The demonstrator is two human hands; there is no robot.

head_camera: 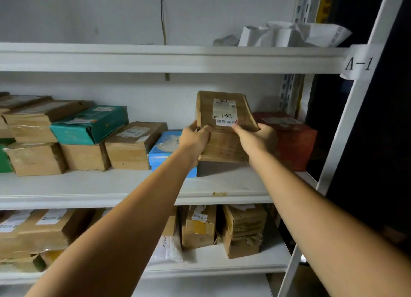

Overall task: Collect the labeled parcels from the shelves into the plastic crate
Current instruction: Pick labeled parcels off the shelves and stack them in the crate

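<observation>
A brown cardboard parcel [223, 128] with a white label on top is held between both hands just above the middle shelf [111, 185]. My left hand [195, 139] grips its left side, thumb over the top edge. My right hand [258, 141] grips its right side, thumb touching the label. The parcel tilts so its labelled face shows to me. A blue box [162, 150] stands directly to its left and a red box [293, 139] to its right. No plastic crate is in view.
More brown parcels and a teal box [91, 123] line the middle shelf's left half. The lower shelf [222, 265] holds several brown parcels and a white bag. Crumpled white paper [295, 34] lies on the top shelf. A white upright post labelled A-1 [358, 63] stands at right.
</observation>
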